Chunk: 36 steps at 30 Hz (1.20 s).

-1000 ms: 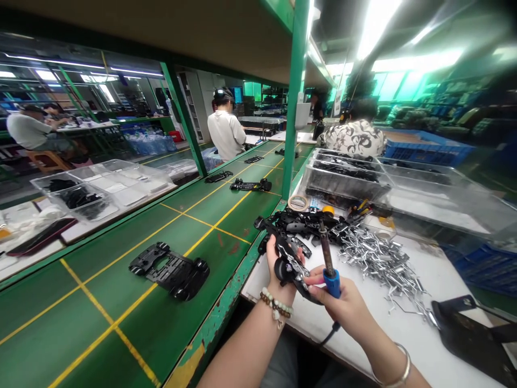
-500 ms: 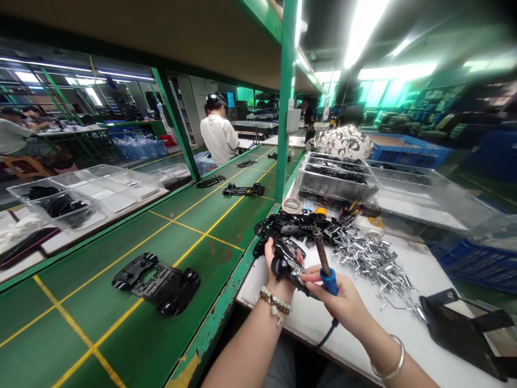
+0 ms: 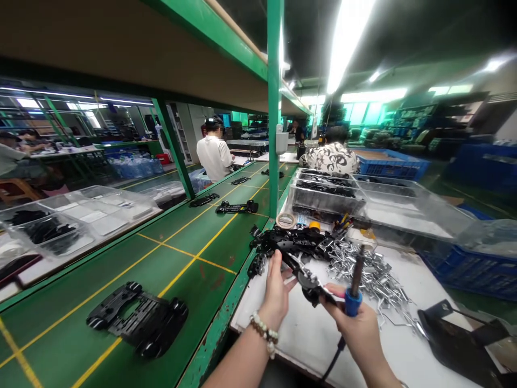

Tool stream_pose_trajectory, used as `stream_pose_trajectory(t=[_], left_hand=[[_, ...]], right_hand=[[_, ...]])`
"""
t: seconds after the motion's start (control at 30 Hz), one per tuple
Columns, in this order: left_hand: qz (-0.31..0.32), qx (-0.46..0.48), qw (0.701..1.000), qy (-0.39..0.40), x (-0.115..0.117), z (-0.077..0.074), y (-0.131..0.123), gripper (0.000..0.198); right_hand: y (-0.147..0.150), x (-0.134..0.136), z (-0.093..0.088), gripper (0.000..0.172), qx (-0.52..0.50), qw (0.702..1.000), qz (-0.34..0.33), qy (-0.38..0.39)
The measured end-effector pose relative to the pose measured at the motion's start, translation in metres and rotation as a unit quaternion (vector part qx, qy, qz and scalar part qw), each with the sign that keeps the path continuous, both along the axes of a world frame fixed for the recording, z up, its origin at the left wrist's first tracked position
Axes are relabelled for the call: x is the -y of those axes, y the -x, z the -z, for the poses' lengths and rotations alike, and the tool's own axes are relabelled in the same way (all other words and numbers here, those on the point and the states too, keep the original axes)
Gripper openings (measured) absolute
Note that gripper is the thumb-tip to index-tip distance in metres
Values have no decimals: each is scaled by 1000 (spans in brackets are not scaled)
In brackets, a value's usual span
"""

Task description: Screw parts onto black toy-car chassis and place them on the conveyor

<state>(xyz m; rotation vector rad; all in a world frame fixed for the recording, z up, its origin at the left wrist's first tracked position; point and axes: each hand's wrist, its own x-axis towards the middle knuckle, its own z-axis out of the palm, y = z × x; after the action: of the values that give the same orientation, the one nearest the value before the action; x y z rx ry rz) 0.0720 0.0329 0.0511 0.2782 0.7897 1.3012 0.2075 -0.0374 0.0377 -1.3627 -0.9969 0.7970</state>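
Observation:
My left hand [image 3: 277, 291] grips a black plastic car chassis part [image 3: 309, 280], its far end reaching toward my right hand. My right hand [image 3: 359, 331] holds a soldering iron [image 3: 353, 302] by its blue handle, with the dark metal shaft pointing up and clear of the part. Just beyond both hands lies a heap of black chassis parts [image 3: 293, 242] on the white workbench [image 3: 266, 328]. A pile of bent silver metal clips [image 3: 365, 275] sits to the right of the iron.
A green conveyor belt [image 3: 161, 253] with yellow lines runs along my left, carrying black chassis [image 3: 137, 318]. Ahead are a roll of tape [image 3: 286, 220] and a metal tray of black parts [image 3: 325, 196]. A black stand [image 3: 456, 345] sits at right. Co-workers [image 3: 214, 156] are farther along.
The whole view has shifted as my head turned. The soldering iron has moved right and stands more upright, and the chassis part has tilted in my left hand.

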Motion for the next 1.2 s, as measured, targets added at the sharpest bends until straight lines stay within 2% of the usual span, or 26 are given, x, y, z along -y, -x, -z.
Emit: stream_pose_trajectory(t=[0.1, 0.17, 0.23, 0.3, 0.33, 0.4, 0.53, 0.63, 0.77, 0.83, 0.97, 1.2], left_hand=[[48, -162, 984, -50, 8, -5, 36, 36], [47, -274, 955, -101, 15, -17, 58, 34], [20, -430, 877, -214, 22, -36, 70, 38], [43, -519, 784, -337, 25, -54, 69, 44], [78, -529, 752, -385, 24, -61, 64, 47], [168, -510, 717, -445, 19, -69, 48, 51], [315, -427, 704, -471, 2, -65, 16, 51], [366, -423, 657, -506, -5, -60, 3, 40], [393, -500, 569, -522, -3, -62, -3, 46], [396, -529, 550, -511, 0, -65, -3, 48], [393, -570, 542, -476, 1, -76, -1, 45], [416, -599, 521, -443, -16, -90, 2, 45]], right_hand=[[-26, -5, -2, 44, -53, 998, 25, 37], [-40, -7, -5, 45, -84, 995, 24, 57], [-47, -9, -7, 46, -94, 993, 9, 76], [-49, -10, -10, 45, -90, 991, -17, 102], [-49, -10, -12, 44, -84, 989, -31, 115], [-48, -9, -16, 42, -67, 986, -65, 137], [-51, -8, -28, 33, -17, 981, -119, 151], [-58, -9, -36, 28, 26, 982, -118, 146], [-66, -14, -45, 29, 84, 982, -105, 134], [-67, -18, -49, 29, 108, 981, -102, 127], [-65, -24, -60, 28, 145, 979, -94, 109], [-64, -43, -80, 25, 239, 965, -90, 66]])
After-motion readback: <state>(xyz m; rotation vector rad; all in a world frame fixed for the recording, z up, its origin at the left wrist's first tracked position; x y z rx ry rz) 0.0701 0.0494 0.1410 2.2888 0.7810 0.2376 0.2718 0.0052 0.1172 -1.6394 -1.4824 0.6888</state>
